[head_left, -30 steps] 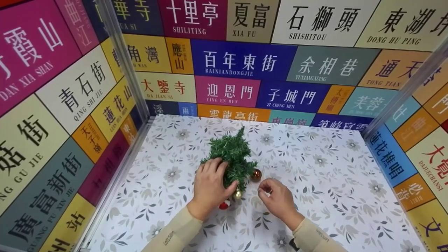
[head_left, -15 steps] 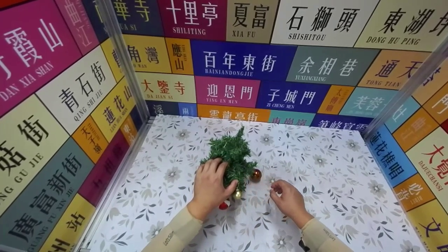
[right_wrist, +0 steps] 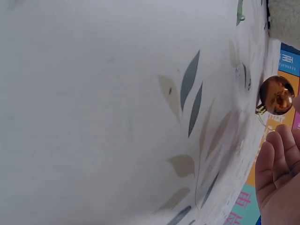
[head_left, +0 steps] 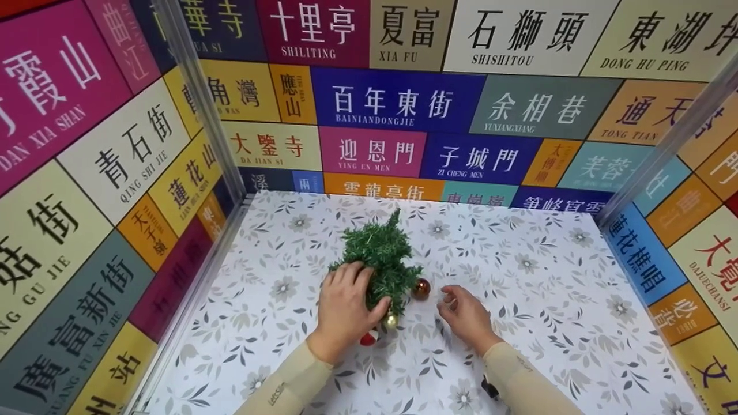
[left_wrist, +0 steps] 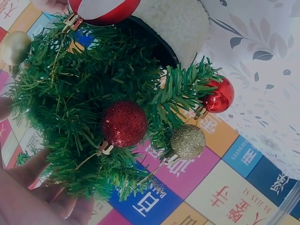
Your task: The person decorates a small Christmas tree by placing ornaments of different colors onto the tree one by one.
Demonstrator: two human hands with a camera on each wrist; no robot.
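Observation:
My left hand [head_left: 347, 302] grips a small artificial Christmas tree [head_left: 381, 245] by its lower left branches. In the left wrist view the tree carries a red glitter bauble [left_wrist: 124, 124], a gold glitter bauble [left_wrist: 188, 142], a shiny red bauble [left_wrist: 219, 94], a pale gold bauble [left_wrist: 17, 48] and a red-and-white bauble [left_wrist: 105, 8]. An amber bauble [head_left: 421, 289], with a cap and thin gold loop, is at the tree's right side. Just right of this bauble, my right hand [head_left: 470, 317] has loosely bent fingers and holds nothing.
The table has a white leaf-print cover [head_left: 553, 346]. Panels with large Chinese characters [head_left: 398, 101] surround it at the back and sides. A fleecy white base [left_wrist: 180, 28] shows under the tree, and a dark band [head_left: 490, 389] is at my right wrist.
My right hand first draws back to the right from beside the tree, then comes slightly left and up towards the amber bauble. The left hand and tree stay almost still.

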